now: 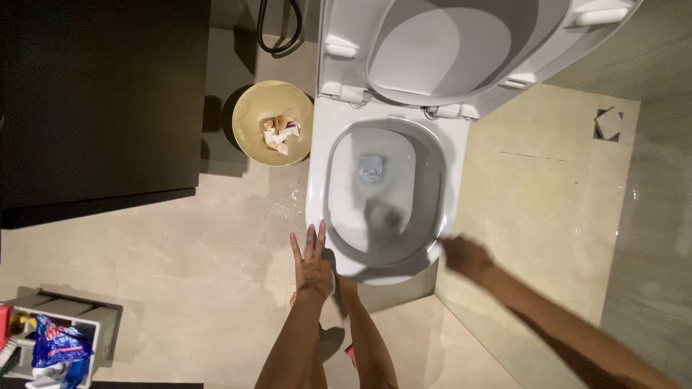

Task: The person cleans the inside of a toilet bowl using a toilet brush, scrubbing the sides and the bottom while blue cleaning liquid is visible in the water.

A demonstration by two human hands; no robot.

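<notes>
**Hands at the front rim of an open toilet bowl**

Nearest the camera: the person's legs, w/ a bit of red/pink footwear showing at the feet, standing square to the toilet. Left hand (311,261) hangs just in front of the bowl's front-left edge, fingers spread and straight, holding nothing; likely held out free of the body, maybe for balance, tho that's a guess. Right hand (465,256) is motion-blurred at the bowl's front-right rim, touching or v. close to it. Can't tell if it's open, closed or gripping anything, too smeared.

Bottom-left corner: a white caddy (94,328) on the floor, holding a crumpled blue pouch (59,344) w/ red and white print, plus some yellow and red bits beside it, prob. kept together so they stay near the work.

Next out: the toilet bowl (317,187), white, seat and lid (432,50) both tipped up against the back, which leaves the rim bare. Inside, a bluish-grey patch sits in the water near the middle. Water droplets (285,205) spot the beige floor tiles just left of the bowl.

Further: a round tan bin (249,108) w/ scraps of paper and wrappers inside, tucked between the bowl and a dark cabinet (101,101) at left. A black hose loop (277,32) hangs at the top. Far right, a small square floor drain (609,124) set in the tile
</notes>
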